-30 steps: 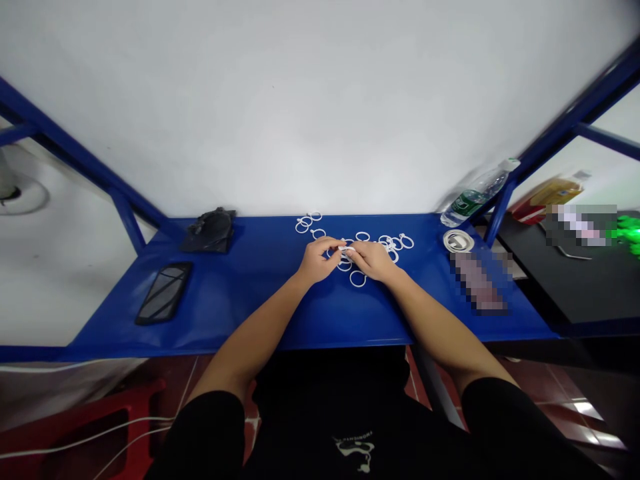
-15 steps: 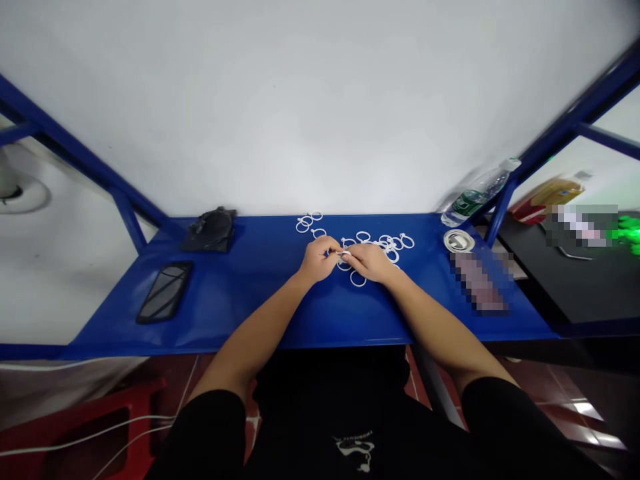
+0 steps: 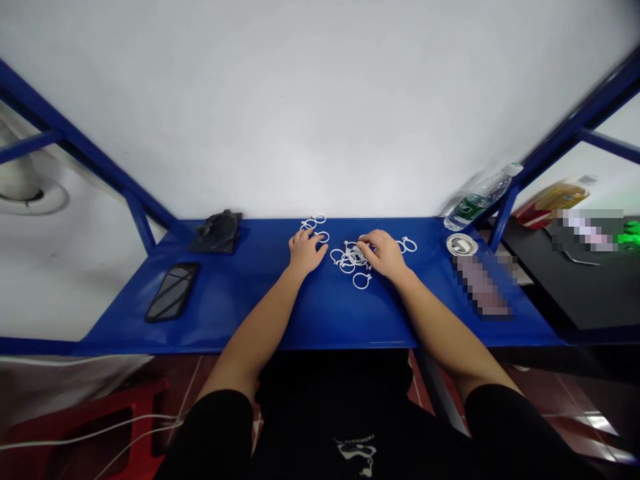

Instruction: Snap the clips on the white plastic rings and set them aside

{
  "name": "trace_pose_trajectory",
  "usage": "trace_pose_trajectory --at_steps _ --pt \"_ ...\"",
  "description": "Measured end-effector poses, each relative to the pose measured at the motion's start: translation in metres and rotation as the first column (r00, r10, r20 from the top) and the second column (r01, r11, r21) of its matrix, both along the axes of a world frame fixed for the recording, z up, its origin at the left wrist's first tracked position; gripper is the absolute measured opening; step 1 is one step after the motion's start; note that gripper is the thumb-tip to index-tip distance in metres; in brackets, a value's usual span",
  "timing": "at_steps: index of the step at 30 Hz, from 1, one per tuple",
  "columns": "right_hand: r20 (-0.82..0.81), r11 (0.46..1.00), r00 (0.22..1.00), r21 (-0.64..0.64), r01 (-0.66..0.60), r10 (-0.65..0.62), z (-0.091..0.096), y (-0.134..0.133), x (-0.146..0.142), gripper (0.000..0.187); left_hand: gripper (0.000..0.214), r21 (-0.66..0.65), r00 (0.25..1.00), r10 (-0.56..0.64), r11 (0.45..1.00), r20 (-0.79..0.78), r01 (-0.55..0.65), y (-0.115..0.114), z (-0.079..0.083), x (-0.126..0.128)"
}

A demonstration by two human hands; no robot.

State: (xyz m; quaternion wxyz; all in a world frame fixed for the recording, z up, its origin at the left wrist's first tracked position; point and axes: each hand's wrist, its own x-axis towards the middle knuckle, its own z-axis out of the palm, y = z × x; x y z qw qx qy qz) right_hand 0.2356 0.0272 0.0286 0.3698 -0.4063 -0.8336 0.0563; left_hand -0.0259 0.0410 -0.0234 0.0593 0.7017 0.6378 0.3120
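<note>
Several white plastic curtain rings, each with a small eyelet, lie in a loose pile (image 3: 356,257) on the blue tabletop (image 3: 330,313). My left hand (image 3: 306,255) is left of the pile, palm down with its fingers spread. Its fingertips reach beside a small group of rings at the back, among them one ring (image 3: 323,237) by the index finger and thumb. Over the pile's right side rests my right hand (image 3: 386,255), fingers bent and thumb apart, its fingertips at the rings. It covers part of the pile, and two more rings (image 3: 409,245) show beyond it.
A black plastic bag (image 3: 217,233) and a dark phone (image 3: 173,292) lie on the left. At right are a water bottle (image 3: 477,200), a coiled white cable (image 3: 461,245) and a blurred-out item (image 3: 483,287). Blue frame bars (image 3: 140,217) rise at both sides.
My hands were together over the rings, fingers pinched on one; now they are apart. The left has moved left toward the back rings, the right slightly right, and more rings show between them.
</note>
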Motion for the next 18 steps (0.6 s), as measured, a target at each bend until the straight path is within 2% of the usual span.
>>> trace_pose_trajectory --at_steps 3,7,10,12,13,15,18 --pt "0.007 1.0 1.0 0.007 -0.008 0.008 -0.002 0.002 0.0 0.03 0.007 -0.02 0.999 -0.002 1.0 -0.041 0.001 0.0 -0.001 0.001" --pt "0.047 0.998 0.997 0.017 -0.058 0.057 -0.005 0.003 -0.001 0.029 0.018 0.008 0.998 -0.008 1.0 -0.068 0.008 -0.002 0.001 0.002" --pt "0.054 0.997 0.996 0.03 -0.076 0.074 -0.007 0.004 -0.002 0.031 0.013 0.108 0.999 -0.025 0.994 -0.025 0.028 -0.005 0.009 0.002" --pt "0.047 0.997 0.996 0.021 -0.073 0.072 -0.007 0.003 -0.002 0.032 0.011 0.219 0.995 -0.096 0.971 -0.005 0.095 -0.01 0.017 0.006" --pt "0.036 0.997 0.997 0.01 -0.07 0.07 -0.006 0.002 -0.002 0.033 0.011 0.282 0.986 -0.164 0.946 -0.018 0.163 -0.013 0.022 0.009" --pt "-0.009 0.997 0.997 -0.026 -0.075 0.075 -0.006 0.0 -0.003 0.036 0.016 0.387 0.936 -0.337 0.854 -0.097 0.348 -0.021 0.03 0.018" --pt "-0.12 0.981 0.983 -0.123 -0.152 0.137 -0.005 -0.003 -0.005 0.036 0.017 0.476 0.859 -0.473 0.72 -0.196 0.505 -0.034 0.037 0.034"
